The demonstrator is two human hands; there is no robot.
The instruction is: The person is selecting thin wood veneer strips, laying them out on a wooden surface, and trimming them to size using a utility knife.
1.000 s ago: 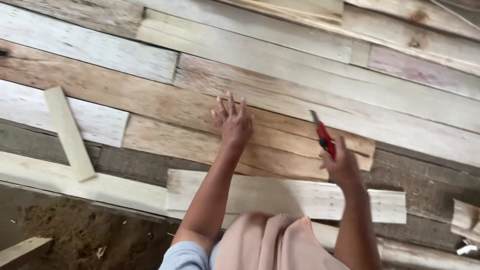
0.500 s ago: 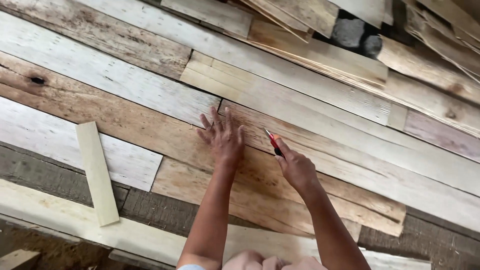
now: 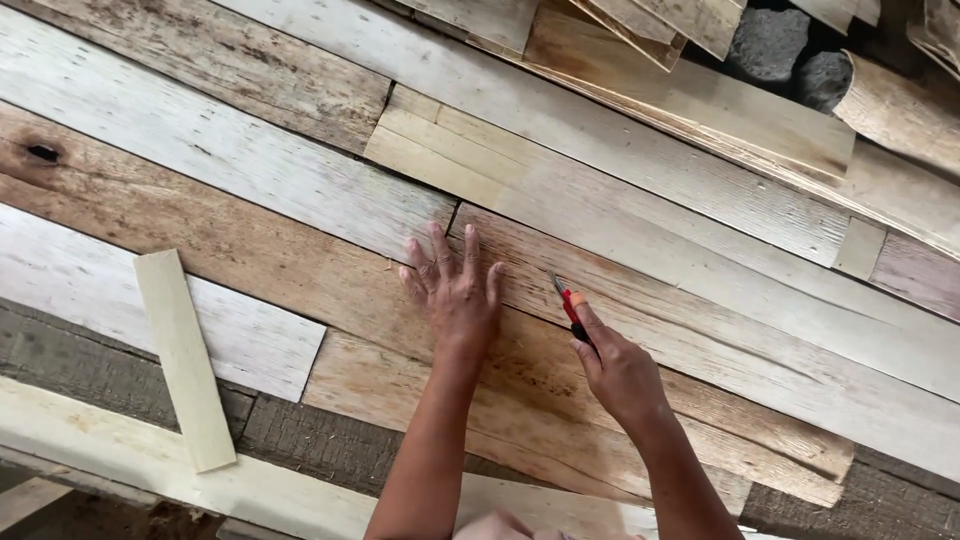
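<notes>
Pressing the left hand (image 3: pixel 455 290) flat, fingers spread, onto the long brown veneer sheet (image 3: pixel 250 250), just beside the butt joint with the neighbouring pale sheet (image 3: pixel 300 190).

Gripping the red-and-orange utility knife (image 3: pixel 568 300) in the right hand (image 3: pixel 620 375), fingers closed round the handle, blade pointing away from the body. Resting the blade tip on the wood just right of the left hand's little finger, on or near a lengthwise edge between strips; exact contact too small to confirm.

Compared with a second ago: bringing the right hand in from well apart to close beside the left, and lowering the knife from a raised, tilted hold to the wood surface. Keeping the left hand spread on the same sheet throughout, so holding the sheet down while the blade arrives.

Lying untouched at the left: a loose pale strip (image 3: pixel 183 355), crosswise over the sheets. Showing at the top edge: dark stones (image 3: pixel 770 45) behind stacked veneer offcuts (image 3: pixel 690 95).
</notes>
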